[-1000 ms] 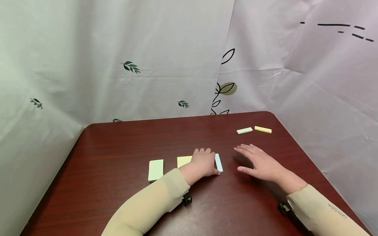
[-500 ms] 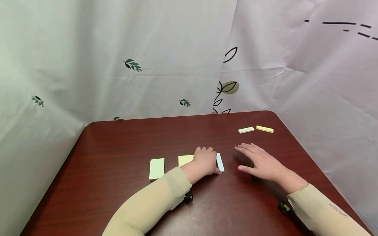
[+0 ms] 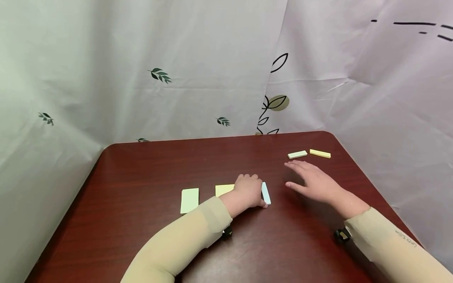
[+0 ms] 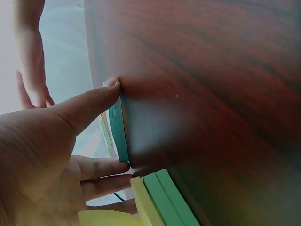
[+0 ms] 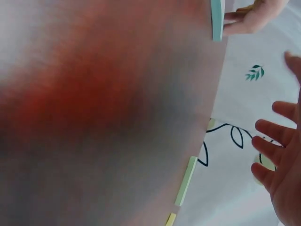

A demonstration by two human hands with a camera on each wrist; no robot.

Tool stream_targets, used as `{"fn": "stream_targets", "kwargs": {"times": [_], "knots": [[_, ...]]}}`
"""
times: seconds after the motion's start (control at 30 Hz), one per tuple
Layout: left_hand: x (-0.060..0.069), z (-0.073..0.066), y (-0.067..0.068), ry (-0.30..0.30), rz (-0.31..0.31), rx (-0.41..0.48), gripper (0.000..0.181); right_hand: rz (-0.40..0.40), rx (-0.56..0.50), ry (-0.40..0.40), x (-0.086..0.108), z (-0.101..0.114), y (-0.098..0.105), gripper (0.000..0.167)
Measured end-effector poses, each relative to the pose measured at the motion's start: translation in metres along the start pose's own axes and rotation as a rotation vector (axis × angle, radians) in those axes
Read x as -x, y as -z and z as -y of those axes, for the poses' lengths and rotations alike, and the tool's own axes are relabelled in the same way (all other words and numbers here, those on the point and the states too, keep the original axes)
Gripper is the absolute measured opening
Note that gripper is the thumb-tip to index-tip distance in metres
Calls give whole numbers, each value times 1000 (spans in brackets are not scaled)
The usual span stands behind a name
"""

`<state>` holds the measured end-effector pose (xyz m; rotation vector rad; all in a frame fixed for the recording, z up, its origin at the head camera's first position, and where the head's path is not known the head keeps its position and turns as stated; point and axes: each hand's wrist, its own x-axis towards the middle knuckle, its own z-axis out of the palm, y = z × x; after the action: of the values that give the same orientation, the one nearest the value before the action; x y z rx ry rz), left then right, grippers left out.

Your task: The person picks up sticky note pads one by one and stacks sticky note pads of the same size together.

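Note:
A light blue pad of sticky notes (image 3: 266, 193) lies right of centre on the table. My left hand (image 3: 247, 191) holds this pad; in the left wrist view the thumb is at one end of the blue pad (image 4: 119, 132) and the index finger at the other. Partly behind that hand is a yellow sticky-note pad (image 3: 224, 190). In the left wrist view, yellow and green pad edges (image 4: 171, 197) sit together by the other fingers. Over the table's right side, my right hand (image 3: 316, 181) hovers with fingers spread, holding nothing.
A pale green pad (image 3: 190, 200) lies left of the left forearm. Toward the far right corner are a narrow pale green pad (image 3: 297, 154) and a narrow yellow pad (image 3: 320, 153). White curtains (image 3: 198, 78) hang behind the dark red table (image 3: 141, 169).
My right hand has risen slightly and moved away, toward the far pads. The left hand stays at the blue pad. The whole head view has shifted a little.

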<state>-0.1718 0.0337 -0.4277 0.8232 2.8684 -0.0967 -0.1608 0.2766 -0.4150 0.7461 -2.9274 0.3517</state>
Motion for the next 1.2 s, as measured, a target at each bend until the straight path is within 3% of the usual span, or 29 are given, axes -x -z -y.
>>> {"fn": "stream_targets", "kwargs": {"times": [0.37,0.67,0.93,1.2], "knots": [[-1,-1,3,13,11,-26,65,15,39,-93,-42,-30,5,45],[0,-5,6,16,70,-76,69,93,117,-203,-67,-62,-6,42],[2,-6,7,15,70,-86,69,161,161,-230,-75,-70,-14,39],[2,-5,6,21,68,-94,70,165,164,-214,-78,-68,-16,35]]}}
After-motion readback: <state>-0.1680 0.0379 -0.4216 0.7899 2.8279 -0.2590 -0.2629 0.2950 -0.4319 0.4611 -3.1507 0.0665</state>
